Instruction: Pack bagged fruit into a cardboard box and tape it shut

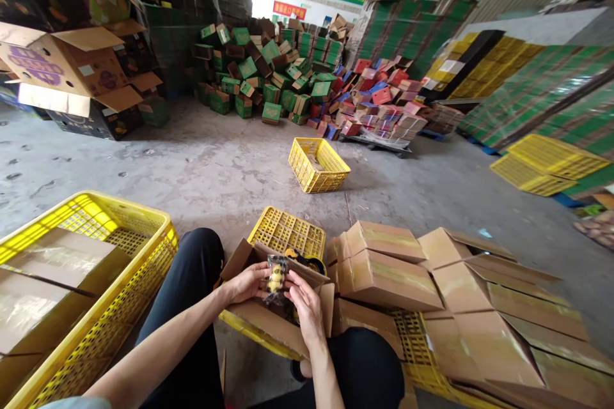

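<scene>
Between both hands, above an open cardboard box, is a small clear plastic packet [277, 276] with yellow and black contents whose kind I cannot make out. My left hand [249, 282] pinches its left side. My right hand [303, 299] holds its right side with the fingertips. Below them the open cardboard box [268, 324] stands between my knees with its flaps spread; its contents are mostly hidden by the hands. A black and orange tape dispenser [307, 260], as it appears, lies at the box's far edge on an upturned yellow crate [283, 230].
At left, a yellow crate [163, 230] holds closed cartons [67, 262]. Several taped cartons [384, 275] are stacked at right on another yellow crate [415, 345]. Ahead on the floor stands a yellow crate [319, 172]. Behind it lie heaps of green boxes [271, 112] and red-blue boxes [381, 97].
</scene>
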`<state>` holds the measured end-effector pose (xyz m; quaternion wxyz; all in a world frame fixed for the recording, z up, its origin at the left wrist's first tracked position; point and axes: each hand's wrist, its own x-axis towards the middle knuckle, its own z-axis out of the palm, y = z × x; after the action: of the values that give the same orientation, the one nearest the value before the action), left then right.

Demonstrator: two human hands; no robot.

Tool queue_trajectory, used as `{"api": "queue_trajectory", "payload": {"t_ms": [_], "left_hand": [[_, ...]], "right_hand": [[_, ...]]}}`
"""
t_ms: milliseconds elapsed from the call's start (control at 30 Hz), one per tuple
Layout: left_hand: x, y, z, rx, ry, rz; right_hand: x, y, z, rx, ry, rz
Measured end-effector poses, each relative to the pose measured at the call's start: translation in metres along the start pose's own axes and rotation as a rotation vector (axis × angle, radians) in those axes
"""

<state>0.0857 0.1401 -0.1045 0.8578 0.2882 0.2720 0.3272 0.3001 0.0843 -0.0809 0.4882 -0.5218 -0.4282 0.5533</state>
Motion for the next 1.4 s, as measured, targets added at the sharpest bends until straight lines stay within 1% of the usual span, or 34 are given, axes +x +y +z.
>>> {"api": "queue_trajectory", "payload": {"t_ms": [100, 200, 267, 333, 433, 500, 567, 633, 700, 767, 867, 933, 1100, 1167, 1233, 1333, 1400], "left_hand": [[0.004, -0.003, -0.003, -0.055, 0.002, 0.025], [0.005, -0.005, -0.005, -0.049, 0.038, 0.02], [0.004, -0.006, -0.005, -0.028, 0.071, 0.013], [0.004, -0.008, -0.005, -0.001, 0.087, 0.008], [0.002, -0.011, -0.004, 0.066, 0.079, -0.02], [0.001, -0.011, -0.003, 0.099, 0.055, -0.035], [0.001, -0.008, -0.002, 0.098, 0.049, -0.05], [0.001, -0.005, -0.001, 0.073, 0.075, -0.055], [0.0, -0.001, -0.001, 0.058, 0.104, -0.033], [-0.001, 0.001, 0.0, 0.07, 0.094, 0.008], [-0.002, 0.001, 0.0, 0.098, 0.061, 0.061], [-0.002, 0.001, 0.001, 0.108, 0.072, 0.087], [-0.002, 0.001, 0.001, 0.13, 0.085, 0.109], [-0.002, 0.001, 0.001, 0.148, 0.092, 0.118], [-0.002, 0.0, 0.001, 0.164, 0.099, 0.134], [-0.001, -0.001, 0.0, 0.18, 0.089, 0.138], [-0.001, -0.001, -0.001, 0.177, 0.095, 0.116]], "right_hand": [[-0.002, -0.004, 0.004, -0.005, 0.1, -0.01], [-0.003, -0.009, 0.006, -0.049, 0.174, -0.022], [-0.002, -0.012, 0.006, -0.079, 0.171, -0.009], [-0.002, -0.012, 0.006, -0.104, 0.135, 0.017], [0.001, -0.009, 0.004, -0.133, 0.045, 0.069], [0.002, -0.006, 0.003, -0.136, 0.029, 0.091], [0.002, -0.004, 0.0, -0.111, 0.069, 0.094], [0.002, -0.004, -0.003, -0.077, 0.128, 0.082], [0.001, -0.005, -0.005, -0.049, 0.172, 0.065], [0.001, -0.006, -0.007, -0.014, 0.201, 0.053], [0.0, -0.007, -0.006, 0.041, 0.203, 0.05], [-0.001, -0.009, -0.003, 0.077, 0.184, 0.058], [-0.005, -0.018, 0.006, 0.223, 0.162, 0.157], [-0.006, -0.02, 0.007, 0.235, 0.143, 0.186], [-0.007, -0.021, 0.007, 0.228, 0.144, 0.186], [-0.006, -0.02, 0.004, 0.213, 0.184, 0.162], [-0.005, -0.019, 0.001, 0.201, 0.214, 0.152]]}}
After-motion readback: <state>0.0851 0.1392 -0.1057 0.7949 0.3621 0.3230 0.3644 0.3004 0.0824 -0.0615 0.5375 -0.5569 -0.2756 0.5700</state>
